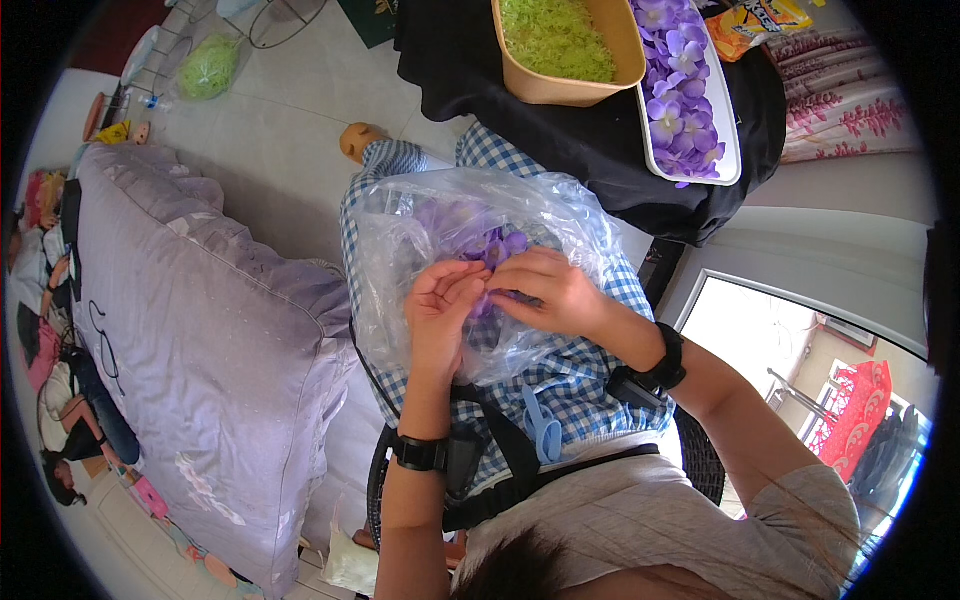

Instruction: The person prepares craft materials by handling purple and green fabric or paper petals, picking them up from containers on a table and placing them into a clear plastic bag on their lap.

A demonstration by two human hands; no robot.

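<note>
On my lap lies a clear plastic bag with purple artificial flowers in it. Both of my hands meet above the bag, fingertips close together around purple petals. My left hand has its palm turned partly up and its fingers curled; whether it grips a petal is unclear. My right hand pinches a purple petal between thumb and fingers. Another purple flower shows just beyond the fingertips. Blue-and-white checked cloth covers my legs beneath the bag.
Ahead on a black cloth stand a cardboard bowl of green filler and a white tray of purple flowers, with an orange snack packet beyond. A bed lies to the left; people sit past it. A bag of green material is on the floor.
</note>
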